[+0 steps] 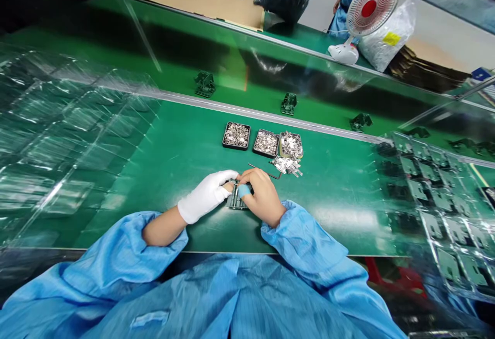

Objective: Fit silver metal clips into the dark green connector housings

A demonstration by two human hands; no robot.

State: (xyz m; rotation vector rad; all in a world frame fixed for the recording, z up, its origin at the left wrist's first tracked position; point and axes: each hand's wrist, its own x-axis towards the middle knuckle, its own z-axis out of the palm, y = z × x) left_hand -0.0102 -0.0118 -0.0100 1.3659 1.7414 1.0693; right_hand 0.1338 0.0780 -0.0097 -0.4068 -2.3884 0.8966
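A small metal bracket [236,203] with slots lies low over the green table, in front of my body. Its far side is partly covered by fingers. My left hand [204,196], in a white glove with bare fingertips, grips it from the left. From the right, my right hand [263,196] closes on the same bracket, blue tape round its thumb. Whether a smaller piece is pinched between the fingers is hidden. Just beyond the right hand lie a thin bent rod like a hex key [277,176] and a heap of flat silvery metal pieces [286,165].
Three small trays, left [236,136], middle [266,142] and right [291,146], hold tiny metal parts. Clear plastic blister trays [58,153] cover the left; a filled one [433,200] stands right. Behind runs a green belt [247,103] with dark assemblies [289,104]. A fan [371,9] stands beyond.
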